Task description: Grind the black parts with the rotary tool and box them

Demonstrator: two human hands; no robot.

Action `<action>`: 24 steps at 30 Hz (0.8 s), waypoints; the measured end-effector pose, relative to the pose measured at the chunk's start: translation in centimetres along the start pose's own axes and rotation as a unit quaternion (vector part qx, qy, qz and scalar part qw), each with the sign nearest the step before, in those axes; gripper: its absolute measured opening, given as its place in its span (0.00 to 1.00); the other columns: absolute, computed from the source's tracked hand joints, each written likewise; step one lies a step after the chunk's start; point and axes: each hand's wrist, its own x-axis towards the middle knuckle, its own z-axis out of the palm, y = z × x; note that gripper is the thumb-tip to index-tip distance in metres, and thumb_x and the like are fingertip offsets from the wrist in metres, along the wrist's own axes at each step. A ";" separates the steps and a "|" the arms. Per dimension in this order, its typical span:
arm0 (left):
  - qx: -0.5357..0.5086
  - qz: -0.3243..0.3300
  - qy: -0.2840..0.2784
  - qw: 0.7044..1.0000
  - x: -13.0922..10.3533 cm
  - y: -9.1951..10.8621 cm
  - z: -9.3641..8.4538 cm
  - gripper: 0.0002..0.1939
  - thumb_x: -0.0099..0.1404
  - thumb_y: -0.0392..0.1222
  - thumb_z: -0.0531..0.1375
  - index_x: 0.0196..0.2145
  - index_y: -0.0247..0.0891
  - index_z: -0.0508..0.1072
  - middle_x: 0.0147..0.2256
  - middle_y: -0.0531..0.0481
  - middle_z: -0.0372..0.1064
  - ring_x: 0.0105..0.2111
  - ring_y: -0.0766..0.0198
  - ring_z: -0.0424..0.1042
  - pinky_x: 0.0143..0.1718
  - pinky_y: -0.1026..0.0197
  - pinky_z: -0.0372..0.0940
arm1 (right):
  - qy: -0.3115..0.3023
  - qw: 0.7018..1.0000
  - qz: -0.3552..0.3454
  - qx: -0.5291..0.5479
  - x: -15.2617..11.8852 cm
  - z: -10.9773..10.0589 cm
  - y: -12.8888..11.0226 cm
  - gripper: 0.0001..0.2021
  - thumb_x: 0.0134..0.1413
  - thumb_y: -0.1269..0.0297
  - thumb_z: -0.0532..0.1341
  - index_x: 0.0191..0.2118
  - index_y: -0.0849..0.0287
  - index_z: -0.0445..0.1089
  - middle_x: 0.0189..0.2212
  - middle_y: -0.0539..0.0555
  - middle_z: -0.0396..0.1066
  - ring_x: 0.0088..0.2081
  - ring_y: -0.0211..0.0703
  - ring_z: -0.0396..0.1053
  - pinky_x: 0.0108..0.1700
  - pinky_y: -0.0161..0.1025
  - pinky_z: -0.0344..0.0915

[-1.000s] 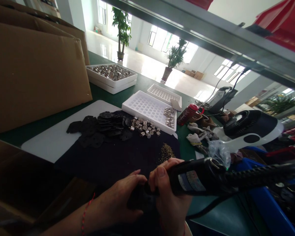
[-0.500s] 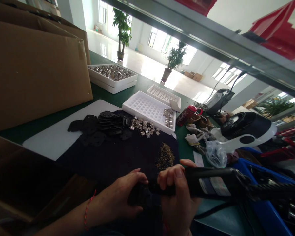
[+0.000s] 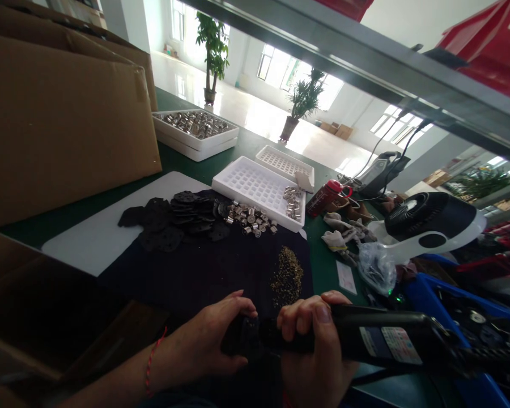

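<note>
My left hand, with a red string on its wrist, curls round a small dark part. My right hand is wrapped round a black power tool with labels on its side; the tool's tip points left at the dark part. Beyond my hands, small brass-coloured screws lie in a heap on a dark cloth. Silvery cylinders are piled next to flat black plates. A white tray behind them holds some cylinders at its right end.
A large cardboard box stands at the left. Stacked white trays full of cylinders are behind. On the right are a red bottle, gloves, a fan and a blue bin. A metal shelf beam crosses above.
My right hand and the power tool have shifted slightly right and down, and the tool's labels show more clearly. My left hand stays nearly where it was.
</note>
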 end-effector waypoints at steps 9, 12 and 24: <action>0.000 -0.010 -0.005 1.000 0.1 0.2 -0.2 0.37 0.51 0.28 0.72 0.56 0.46 0.68 0.55 0.49 0.77 0.66 0.44 0.69 0.73 0.43 0.56 | 0.016 1.000 -0.010 -0.001 0.0 0.1 -0.1 0.05 0.62 0.64 0.68 0.41 0.53 0.72 0.19 0.40 0.64 0.17 0.32 0.62 0.22 0.31 0.67; 0.004 -0.007 -0.006 1.000 0.1 0.4 -0.2 0.36 0.52 0.28 0.72 0.56 0.45 0.67 0.55 0.48 0.77 0.66 0.45 0.69 0.73 0.44 0.56 | 0.017 1.000 -0.009 0.001 0.0 0.1 -0.1 0.05 0.61 0.65 0.68 0.40 0.54 0.72 0.19 0.40 0.64 0.17 0.32 0.63 0.22 0.31 0.67; 0.010 -0.004 -0.007 1.000 -0.2 -0.5 0.2 0.38 0.53 0.29 0.73 0.58 0.46 0.67 0.56 0.48 0.76 0.67 0.44 0.68 0.73 0.42 0.56 | 0.015 1.000 -0.009 -0.002 0.0 -0.4 0.1 0.04 0.64 0.64 0.67 0.42 0.53 0.71 0.19 0.40 0.64 0.18 0.32 0.63 0.23 0.31 0.67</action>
